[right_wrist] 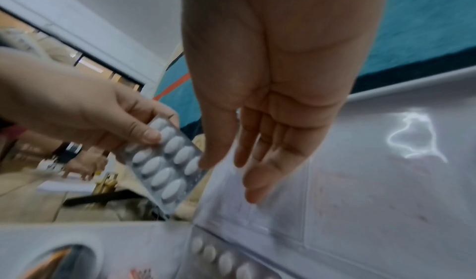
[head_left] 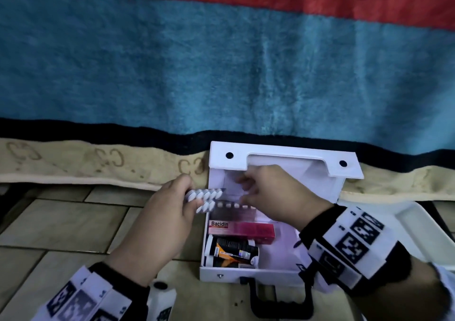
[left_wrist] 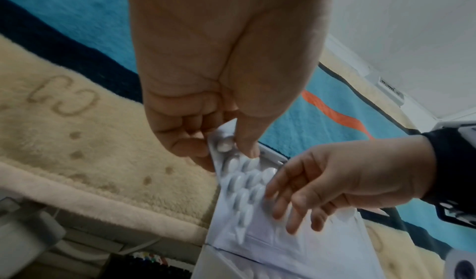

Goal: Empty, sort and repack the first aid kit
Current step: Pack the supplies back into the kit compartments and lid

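The white first aid kit (head_left: pixel 349 187) stands open on the tiled floor against the bed. My left hand (head_left: pixel 170 212) pinches a blister pack of white oval tablets (head_left: pixel 205 196) between thumb and fingers, just left of the kit's wall. The same pack (right_wrist: pixel 165 165) shows clearly in the right wrist view and again (left_wrist: pixel 242 179) in the left wrist view. My right hand (head_left: pixel 261 192) hovers over the kit's far end with straight fingers (right_wrist: pixel 260 173), holding nothing. Inside lie a second blister strip (head_left: pixel 234 206), a red Bacidin box (head_left: pixel 241 229) and a black-and-orange tube (head_left: pixel 231 250).
A blue, red and beige blanket (head_left: pixel 221 74) hangs down behind the kit. A white tray (head_left: pixel 418 224) lies at the right of the kit. The kit's black handle (head_left: pixel 278 301) points toward me. Beige floor tiles (head_left: pixel 61 222) stretch out on the left.
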The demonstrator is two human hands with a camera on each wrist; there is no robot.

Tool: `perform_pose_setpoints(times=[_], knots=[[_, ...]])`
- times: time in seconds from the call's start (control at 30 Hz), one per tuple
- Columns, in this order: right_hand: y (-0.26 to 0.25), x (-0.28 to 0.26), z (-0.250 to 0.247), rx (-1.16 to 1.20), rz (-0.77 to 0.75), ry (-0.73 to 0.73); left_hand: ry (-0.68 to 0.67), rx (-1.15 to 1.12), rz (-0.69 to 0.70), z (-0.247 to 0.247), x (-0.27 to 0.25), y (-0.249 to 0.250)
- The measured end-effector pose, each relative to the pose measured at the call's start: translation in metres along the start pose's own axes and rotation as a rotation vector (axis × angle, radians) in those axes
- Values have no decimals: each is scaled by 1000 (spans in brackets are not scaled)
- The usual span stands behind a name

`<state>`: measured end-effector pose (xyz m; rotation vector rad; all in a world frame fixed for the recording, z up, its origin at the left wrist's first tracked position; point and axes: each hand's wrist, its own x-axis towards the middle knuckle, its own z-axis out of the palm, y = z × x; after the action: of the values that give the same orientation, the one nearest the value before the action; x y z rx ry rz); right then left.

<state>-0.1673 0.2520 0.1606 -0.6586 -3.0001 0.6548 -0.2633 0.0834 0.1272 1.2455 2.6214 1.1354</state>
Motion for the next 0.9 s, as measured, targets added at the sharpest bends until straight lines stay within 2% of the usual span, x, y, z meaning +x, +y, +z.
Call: perform_pose_setpoints(times=[0.1,0.2,0.3,0.47,0.6,0.77,0.9], knots=[[-2,-7,-6,157,-37,1,-28,-52,45,6,3,10],[3,-9,-6,65,-16,62,-84,-53,26,17,9,14],[11,-8,-7,-95,29,71,-139,-33,-68,26,14,7],[10,-6,2,-248,39,-8,-207,53,-141,27,13,-4],[-2,4,17,-298,15,-66,-268,67,-152,31,11,-5],[-10,9,20,-339,17,-146,-274,17,-176,35,10,-7],[-13,12,23,-358,16,-103,-259,41,-156,36,10,-8]])
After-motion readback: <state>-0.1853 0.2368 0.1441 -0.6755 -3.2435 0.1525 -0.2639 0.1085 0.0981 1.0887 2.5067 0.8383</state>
